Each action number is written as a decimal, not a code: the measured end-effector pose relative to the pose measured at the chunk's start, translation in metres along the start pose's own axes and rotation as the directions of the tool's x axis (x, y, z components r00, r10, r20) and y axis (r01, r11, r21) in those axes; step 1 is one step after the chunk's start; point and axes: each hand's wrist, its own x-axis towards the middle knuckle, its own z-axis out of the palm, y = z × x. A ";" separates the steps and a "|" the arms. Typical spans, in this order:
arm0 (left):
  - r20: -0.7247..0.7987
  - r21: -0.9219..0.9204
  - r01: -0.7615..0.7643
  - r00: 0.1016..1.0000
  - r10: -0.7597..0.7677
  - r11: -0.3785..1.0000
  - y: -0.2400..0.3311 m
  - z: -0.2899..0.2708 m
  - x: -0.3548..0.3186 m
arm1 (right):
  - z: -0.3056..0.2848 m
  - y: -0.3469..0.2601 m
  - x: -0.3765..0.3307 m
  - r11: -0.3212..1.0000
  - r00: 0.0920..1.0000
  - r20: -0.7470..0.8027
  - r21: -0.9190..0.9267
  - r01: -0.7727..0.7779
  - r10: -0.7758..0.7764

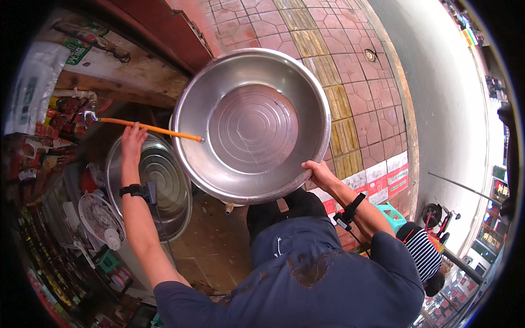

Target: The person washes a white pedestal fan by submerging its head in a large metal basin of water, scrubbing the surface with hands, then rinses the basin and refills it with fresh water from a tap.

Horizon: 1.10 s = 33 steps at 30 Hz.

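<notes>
A wide stainless steel basin (205,164) sits in front of me, its round bottom pressed with rings and shiny as if wet. My right hand (319,173) grips its rim at the near right, thumb on the inner side. At the left, my left hand (133,139) has its fingers closed around an orange hose (169,132). The hose runs from a metal tap (90,117) on the left, and its tip hangs over the basin's left side. No stream of water can be made out at the tip.
A second metal basin (185,216) stands lower, under my left arm. Next to it is a pale round strainer-like basket (98,218). Red paving (350,65) with a yellow strip lies ahead. At right are a teal stool (391,214) and a person in a striped top (424,257).
</notes>
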 end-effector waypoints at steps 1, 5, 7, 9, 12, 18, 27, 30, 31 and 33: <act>-0.033 0.108 -0.018 0.999 0.022 0.994 0.007 -0.006 -0.001 | 0.001 -0.008 0.002 1.000 1.000 0.018 -0.017 0.004 -0.003; -0.248 0.706 -0.350 0.693 0.677 0.616 0.061 -0.047 0.008 | 0.012 -0.038 0.009 0.997 0.999 0.042 -0.078 -0.022 0.025; -0.119 0.729 -0.506 0.570 0.813 0.462 0.086 -0.067 0.016 | 0.017 -0.047 0.013 0.992 0.999 0.030 -0.118 -0.038 0.042; 0.089 0.823 -0.497 0.592 0.801 0.276 0.106 -0.080 0.023 | 0.020 -0.053 0.020 0.990 0.995 0.014 -0.107 -0.096 0.098; 0.198 0.882 -0.450 0.623 0.757 0.140 0.125 -0.078 0.033 | 0.024 -0.058 0.028 0.986 0.994 0.025 -0.131 -0.107 0.111; 0.023 0.999 -0.007 0.832 0.554 -0.032 0.151 -0.063 0.044 | 0.037 -0.075 0.033 0.978 0.989 0.031 -0.155 -0.140 0.146; -0.200 0.081 0.220 0.959 -0.200 0.972 -0.016 -0.004 -0.010 | 0.047 -0.091 0.033 0.959 0.968 0.039 -0.152 -0.241 0.249; -0.032 -0.002 0.225 0.974 -0.225 0.974 -0.069 0.022 0.000 | 0.046 -0.090 0.032 0.958 0.971 0.038 -0.180 -0.225 0.235; -0.022 -0.013 0.270 0.962 -0.271 0.963 -0.081 0.029 0.011 | 0.045 -0.090 0.031 0.954 0.969 0.033 -0.187 -0.235 0.245; -0.044 0.192 0.229 0.973 -0.225 0.954 -0.103 0.035 0.029 | 0.044 -0.092 0.027 0.940 0.964 0.021 -0.229 -0.254 0.266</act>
